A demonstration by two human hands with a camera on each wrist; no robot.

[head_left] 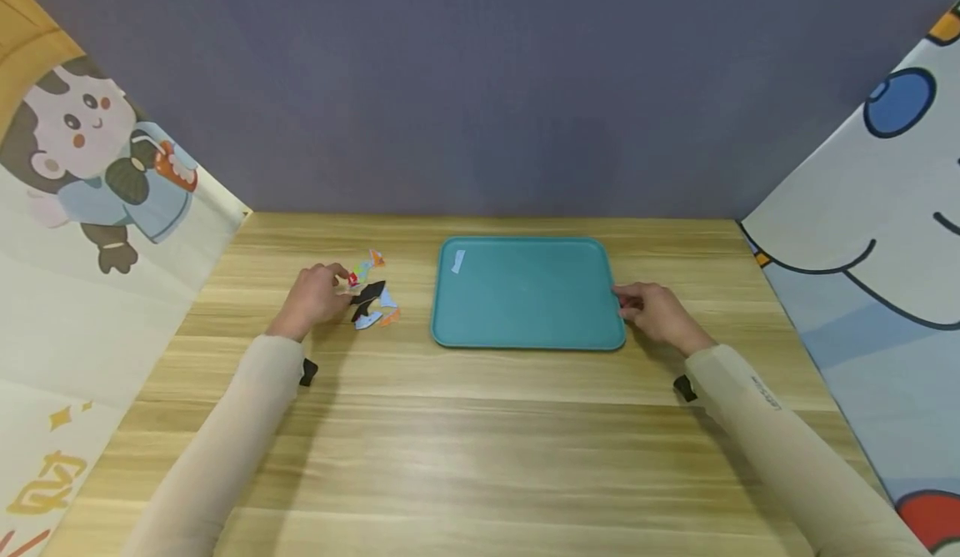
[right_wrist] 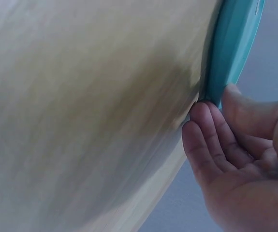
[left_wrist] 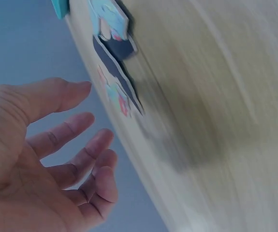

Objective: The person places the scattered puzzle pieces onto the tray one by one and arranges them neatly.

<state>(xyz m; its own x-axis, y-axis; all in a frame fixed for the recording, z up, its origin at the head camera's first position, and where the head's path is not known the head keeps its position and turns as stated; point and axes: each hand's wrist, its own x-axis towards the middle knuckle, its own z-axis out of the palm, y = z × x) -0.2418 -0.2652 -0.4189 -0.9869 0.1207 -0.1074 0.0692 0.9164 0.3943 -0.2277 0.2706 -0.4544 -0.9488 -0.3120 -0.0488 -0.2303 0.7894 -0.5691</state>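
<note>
My left hand (head_left: 309, 297) reaches over flat, irregular printed pieces on the left of the table, its fingertips beside a small red piece (head_left: 352, 278) in the head view. In the left wrist view that hand's fingers are loosely bent and apart, with nothing between them; a black piece (left_wrist: 110, 62) lies beyond the thumb. My right hand (head_left: 660, 313) pinches the right rim of a teal tray (head_left: 528, 294), thumb on the outer face and fingertips at its underside in the right wrist view. One pale blue piece (head_left: 458, 261) lies in the tray's back left corner.
Orange pieces (head_left: 377, 258) and light blue pieces (head_left: 387, 298) lie scattered around the black one. A dark grey wall (head_left: 480, 90) rises behind the wooden table (head_left: 480, 449). Cartoon-printed panels stand at both sides.
</note>
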